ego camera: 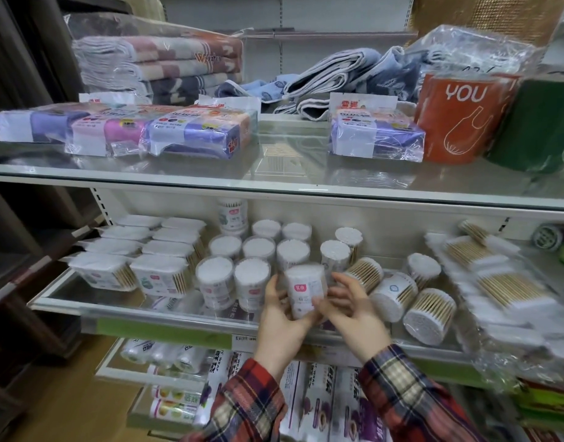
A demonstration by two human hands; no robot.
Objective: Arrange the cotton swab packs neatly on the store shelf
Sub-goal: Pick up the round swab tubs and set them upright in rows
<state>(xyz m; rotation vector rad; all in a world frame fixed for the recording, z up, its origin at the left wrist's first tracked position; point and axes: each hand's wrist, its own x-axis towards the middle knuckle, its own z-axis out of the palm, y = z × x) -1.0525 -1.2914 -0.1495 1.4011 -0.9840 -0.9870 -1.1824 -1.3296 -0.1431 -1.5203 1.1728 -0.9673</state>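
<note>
A person in a plaid shirt stands at a store shelf. Both hands are up at the front edge of the middle shelf. The left hand curls its fingers around a round tub of cotton swabs and holds it up straight, just above the shelf. The right hand touches the tub's other side with its fingertips, and its fingers are spread and bent, so it seems to be steadying the tub more than holding it.

A good part of the job looks done. On the left, the flat packs sit in 2 tidy rows. In the middle, the round tubs stand up straight in rows with their white tops showing.

Some of it is still messy. To the right of the hands, 3 or 4 tubs lie tipped on their sides, with the wooden sticks showing. Farther right, the long bags of swabs lie crooked in a loose pile.

The tub in the hands likely goes into the front row next to the standing ones. After that, the tipped tubs need standing up and the long bags need straightening.
</note>
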